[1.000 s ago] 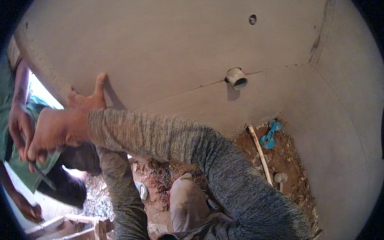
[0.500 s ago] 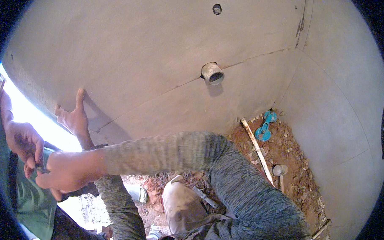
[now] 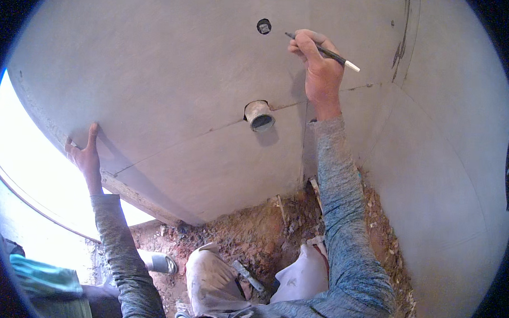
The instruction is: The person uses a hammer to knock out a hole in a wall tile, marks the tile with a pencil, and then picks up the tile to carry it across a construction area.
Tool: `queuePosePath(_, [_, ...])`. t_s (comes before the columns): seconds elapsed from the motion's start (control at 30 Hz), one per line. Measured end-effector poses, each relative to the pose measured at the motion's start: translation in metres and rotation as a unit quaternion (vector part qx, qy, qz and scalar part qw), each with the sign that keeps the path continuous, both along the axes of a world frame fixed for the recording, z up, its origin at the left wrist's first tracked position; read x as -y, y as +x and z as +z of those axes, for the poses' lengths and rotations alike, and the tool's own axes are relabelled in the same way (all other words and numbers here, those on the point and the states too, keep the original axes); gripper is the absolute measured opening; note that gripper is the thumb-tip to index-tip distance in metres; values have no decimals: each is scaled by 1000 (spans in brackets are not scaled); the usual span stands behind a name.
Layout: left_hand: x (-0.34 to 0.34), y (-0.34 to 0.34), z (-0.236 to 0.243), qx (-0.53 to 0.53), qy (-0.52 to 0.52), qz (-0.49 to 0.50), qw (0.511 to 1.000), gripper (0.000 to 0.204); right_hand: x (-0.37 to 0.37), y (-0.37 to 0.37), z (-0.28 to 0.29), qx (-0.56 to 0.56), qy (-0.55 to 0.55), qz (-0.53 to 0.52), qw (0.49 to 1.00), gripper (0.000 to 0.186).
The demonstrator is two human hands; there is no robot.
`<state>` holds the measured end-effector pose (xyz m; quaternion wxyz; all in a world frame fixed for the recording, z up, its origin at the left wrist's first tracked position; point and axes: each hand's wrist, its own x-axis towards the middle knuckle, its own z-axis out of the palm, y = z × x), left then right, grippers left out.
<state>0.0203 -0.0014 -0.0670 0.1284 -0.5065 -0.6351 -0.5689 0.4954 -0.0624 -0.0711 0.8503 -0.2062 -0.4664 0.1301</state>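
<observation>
We're on a building site, an unfinished room: bare plastered wall (image 3: 173,89), pipe stub (image 3: 258,109) poking out, raw, rubble-strewn earth floor (image 3: 247,217) below!

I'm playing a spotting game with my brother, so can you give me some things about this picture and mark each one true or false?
1. The right hand holds a pen. True.
2. The left hand is at the edge of the wall. True.
3. A pipe sticks out below a round hole. True.
4. The pen is inside the pipe. False: it is up near the round hole, apart from it.
5. The left hand holds the pen. False: the right hand does.
6. Both sleeves are bright yellow. False: the sleeves are greyish.
</observation>
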Motion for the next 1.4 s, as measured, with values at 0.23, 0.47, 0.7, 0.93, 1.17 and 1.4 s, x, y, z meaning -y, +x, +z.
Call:
queuePosePath(0.23, [-8,-7,-6,14,1,-25,1000,108,-32,19,9,114,-20,-93,989,16])
queuePosePath(0.47, [8,7,-3,18,-4,-18,1000,107,-42,14,15,123,27,-150,981,12])
queuePosePath(0.7, [11,7,0,18,2,-31,999,107,-43,17,13,141,34,-165,976,10])
queuePosePath(0.93, [8,1,0,13,1,-35,999,110,-37,13,17,138,33,-162,976,9])
queuePosePath(1.17, [5,1,-1,14,14,-57,998,111,-42,18,17,168,40,-225,959,9])
queuePosePath(1.4, [9,8,0,2,17,-42,999,110,-44,18,17,170,58,-229,957,10])
